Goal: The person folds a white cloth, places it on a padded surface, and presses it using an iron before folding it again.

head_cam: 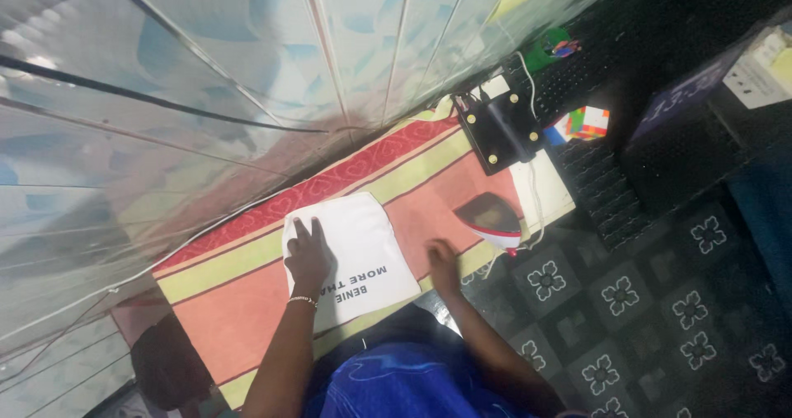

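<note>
While the left hand point(307, 257) presses flat, fingers spread, on the white cloth point(355, 253), the right hand point(443, 263) rests open just beside it.

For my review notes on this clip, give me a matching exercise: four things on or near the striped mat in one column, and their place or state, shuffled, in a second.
Things:
1. white folded cloth
2. clothes iron
3. colour cube puzzle
4. black hinged board

Places or states:
A. upright on the mat, beyond the right hand
B. on the dark crate top, off the mat
C. flat under the left hand
D. at the mat's far end, with brass-coloured studs

Pairs: 1-C, 2-A, 3-B, 4-D
</note>
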